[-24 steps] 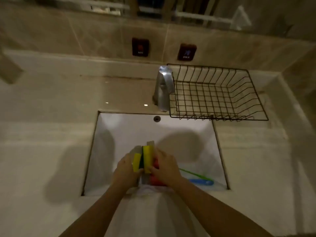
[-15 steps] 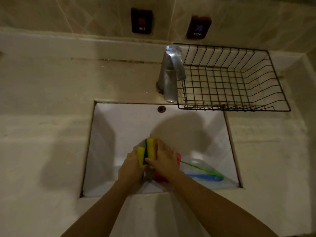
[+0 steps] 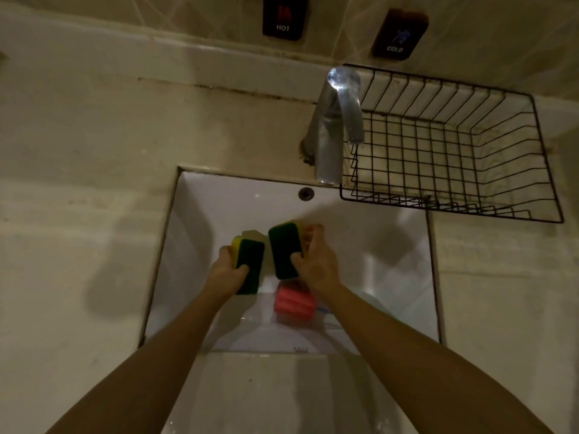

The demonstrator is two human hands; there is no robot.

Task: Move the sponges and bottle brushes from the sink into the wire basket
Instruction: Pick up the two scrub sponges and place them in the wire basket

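Over the white sink [image 3: 200,220] my left hand [image 3: 224,274] grips one yellow-and-green sponge [image 3: 249,264], its green side up. My right hand [image 3: 318,264] grips a second yellow-and-green sponge [image 3: 283,250] just to its right, a small gap between the two. A pink ribbed sponge [image 3: 294,303] lies on the sink floor below my right hand. My right forearm hides the bottle brushes; only a thin blue sliver shows beside the pink sponge. The black wire basket [image 3: 545,183] stands on the counter at the back right with nothing in it.
A chrome faucet [image 3: 333,126] rises between the sink's back edge and the basket's left end. An overflow hole [image 3: 306,193] sits in the sink's back wall. Hot and cold plates [image 3: 283,15] are on the tiled wall. Beige counter [image 3: 78,214] surrounds the sink.
The two sponges were pressed together between both hands; now each hand holds one, pulled apart and lifted, green sides up. The pink sponge is uncovered. The view has moved closer and lower.
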